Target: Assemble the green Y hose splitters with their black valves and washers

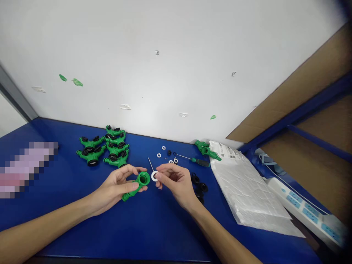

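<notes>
My left hand [115,185] is closed around a green Y-shaped hose connector [143,178], its round socket facing up and toward the right. Close to that socket, my right hand [176,179] pinches a white ring washer [154,176] between thumb and fingers. A small gap separates the washer from the connector. A thin metal rod [151,164] sticks out beyond the right fingers; its other end is hidden. More white rings [158,155] lie behind my right hand, along with a small black part [169,152] and tiny screws.
Several green connectors with black fittings [92,156] stand at the back left. A green-handled screwdriver [202,162], loose green connectors [206,149] and black caps [202,187] lie to the right. Beyond them are a white padded bag [247,194] and a power strip [305,211]. A white wall [165,84] closes off the back.
</notes>
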Available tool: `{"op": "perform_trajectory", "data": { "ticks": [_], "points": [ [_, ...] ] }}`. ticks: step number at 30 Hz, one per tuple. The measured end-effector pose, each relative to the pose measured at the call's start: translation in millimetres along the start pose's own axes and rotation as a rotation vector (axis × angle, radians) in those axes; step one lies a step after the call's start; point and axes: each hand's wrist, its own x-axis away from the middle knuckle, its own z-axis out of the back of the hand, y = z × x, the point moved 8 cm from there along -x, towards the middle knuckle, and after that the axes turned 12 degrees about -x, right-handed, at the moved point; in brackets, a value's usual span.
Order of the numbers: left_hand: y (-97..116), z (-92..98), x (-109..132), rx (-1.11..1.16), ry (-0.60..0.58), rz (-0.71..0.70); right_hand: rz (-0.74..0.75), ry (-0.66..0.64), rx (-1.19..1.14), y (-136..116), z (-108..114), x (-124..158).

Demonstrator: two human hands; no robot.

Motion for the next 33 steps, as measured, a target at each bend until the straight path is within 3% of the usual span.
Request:
{"op": "perform_trajectory", "data": {
  "ticks": [7, 13, 17, 24, 28, 33],
  "points": [
    [-2, -4.2, 2, -0.026, -0.024, -0.007, -0.096, 0.053, -0.147, 11, 6, -2],
    [-1, -7.0, 2, -0.108, -0.058, -0.071, -0.043, -0.039, 0.041, 8, -3, 3],
    [-2, -8.4, 3, -0.134, -0.094, -0.160, -0.048, -0.099, 0.033, 7, -13, 4],
    [2, -11.7, 8, -0.177, -0.105, -0.191, -0.277, -0.158, -0.015, 30, -21, 10],
    [1, -11.8, 7, -0.231, -0.102, -0.175, -0.301, -0.155, -0.028, 34, -19, 12],
    [2, -12.0, 8, -0.239, -0.107, -0.191, -0.334, -0.243, -0.145, 34, -25, 13]
  ]
}}
